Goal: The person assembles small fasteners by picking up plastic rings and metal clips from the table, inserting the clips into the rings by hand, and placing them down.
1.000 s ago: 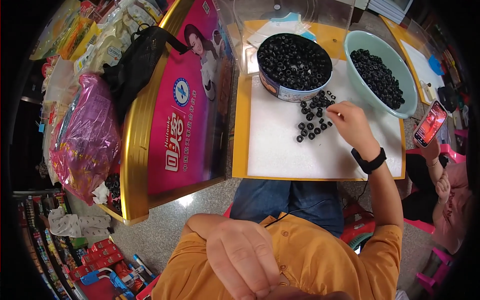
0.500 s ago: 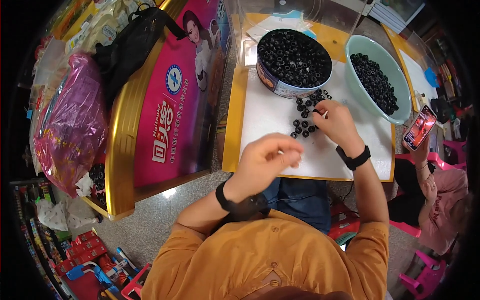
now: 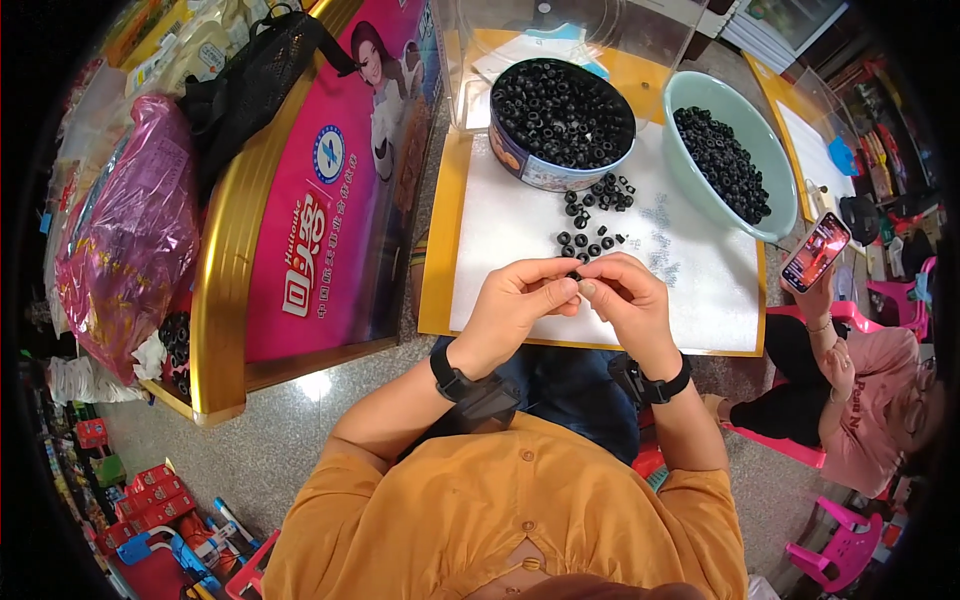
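Observation:
My left hand (image 3: 518,302) and my right hand (image 3: 634,302) meet fingertip to fingertip over the near part of the white board (image 3: 700,310). Pinched between them is a small black ring-shaped part (image 3: 574,275), mostly covered by the fingers. Just beyond lie several loose black parts (image 3: 581,240), some round with a hole, some smaller and angular. Behind these stands a round blue tin (image 3: 565,180) heaped with black ring-shaped parts (image 3: 560,110). To its right, a pale green oval basin (image 3: 783,190) holds more of the same kind.
A clear plastic panel (image 3: 650,45) stands at the table's far side. Along the left runs a pink counter (image 3: 290,240) with gold edging, bearing a purple plastic bag (image 3: 130,240). A seated person at right holds a phone (image 3: 817,255). Pink stools (image 3: 845,535) stand below.
My right hand has come back from the loose parts toward me, and my left hand has moved in to meet it. Both now pinch a small black part. The view has shifted slightly.

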`<act>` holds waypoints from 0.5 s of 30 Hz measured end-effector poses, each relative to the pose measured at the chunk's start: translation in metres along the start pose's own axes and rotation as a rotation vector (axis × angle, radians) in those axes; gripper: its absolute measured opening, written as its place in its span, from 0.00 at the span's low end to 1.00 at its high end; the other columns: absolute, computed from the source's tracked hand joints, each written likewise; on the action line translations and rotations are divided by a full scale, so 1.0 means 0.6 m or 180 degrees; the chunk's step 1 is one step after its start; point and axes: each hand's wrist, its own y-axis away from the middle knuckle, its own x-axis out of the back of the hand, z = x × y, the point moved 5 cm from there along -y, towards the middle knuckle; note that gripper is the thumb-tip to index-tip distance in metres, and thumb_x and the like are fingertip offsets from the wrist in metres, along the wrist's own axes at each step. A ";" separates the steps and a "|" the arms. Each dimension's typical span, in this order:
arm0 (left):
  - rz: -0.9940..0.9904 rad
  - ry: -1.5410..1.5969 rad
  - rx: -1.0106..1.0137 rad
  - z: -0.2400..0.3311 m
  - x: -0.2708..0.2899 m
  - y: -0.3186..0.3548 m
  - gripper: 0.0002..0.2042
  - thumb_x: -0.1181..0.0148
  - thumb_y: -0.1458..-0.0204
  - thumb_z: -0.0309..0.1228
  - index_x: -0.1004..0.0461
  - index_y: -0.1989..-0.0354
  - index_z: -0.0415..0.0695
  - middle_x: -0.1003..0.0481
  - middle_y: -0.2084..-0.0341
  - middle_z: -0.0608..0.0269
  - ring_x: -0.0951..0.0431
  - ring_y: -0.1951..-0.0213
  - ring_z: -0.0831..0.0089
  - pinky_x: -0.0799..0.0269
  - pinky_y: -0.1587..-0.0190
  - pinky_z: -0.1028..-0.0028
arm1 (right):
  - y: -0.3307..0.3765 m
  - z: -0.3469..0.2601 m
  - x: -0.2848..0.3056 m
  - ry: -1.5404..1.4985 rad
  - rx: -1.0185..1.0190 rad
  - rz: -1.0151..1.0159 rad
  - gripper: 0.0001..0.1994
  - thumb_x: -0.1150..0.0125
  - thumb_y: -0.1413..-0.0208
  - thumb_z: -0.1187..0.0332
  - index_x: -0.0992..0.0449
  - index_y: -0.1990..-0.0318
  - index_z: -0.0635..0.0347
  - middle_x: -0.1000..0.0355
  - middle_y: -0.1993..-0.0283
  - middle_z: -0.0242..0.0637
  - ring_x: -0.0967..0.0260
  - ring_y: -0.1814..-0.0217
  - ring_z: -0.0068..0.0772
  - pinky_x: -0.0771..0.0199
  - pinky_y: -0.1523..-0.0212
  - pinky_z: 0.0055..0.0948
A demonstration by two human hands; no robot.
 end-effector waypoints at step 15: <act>-0.0032 -0.0269 0.0167 -0.049 0.043 -0.009 0.13 0.39 0.43 0.25 0.26 0.49 0.36 0.22 0.60 0.59 0.20 0.63 0.74 0.22 0.57 0.75 | -0.159 0.035 0.156 0.2948 0.0401 0.0511 0.08 0.42 0.43 0.70 0.20 0.60 0.64 0.23 0.62 0.47 0.26 0.62 0.49 0.26 0.57 0.38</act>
